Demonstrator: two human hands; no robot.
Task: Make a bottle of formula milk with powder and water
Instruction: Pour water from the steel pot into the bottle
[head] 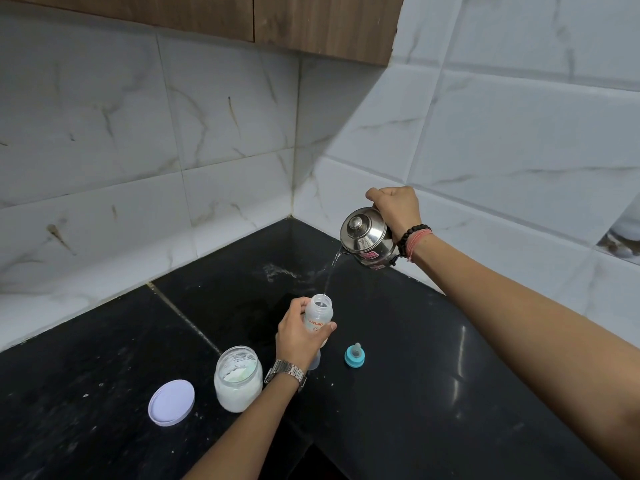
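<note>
Left hand [299, 336] at frame centre, fingers and thumb curled round baby bottle [318, 315], forearm entering from 6 o'clock. Right hand [394, 209] toward 2 o'clock, raised, gripping tilted steel kettle [367, 237], forearm extending from 4 o'clock edge.

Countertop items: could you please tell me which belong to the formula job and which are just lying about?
In use: clear baby bottle, steel kettle, glass powder jar, blue teat cap, white jar lid.
Lying about: nothing visible.
</note>
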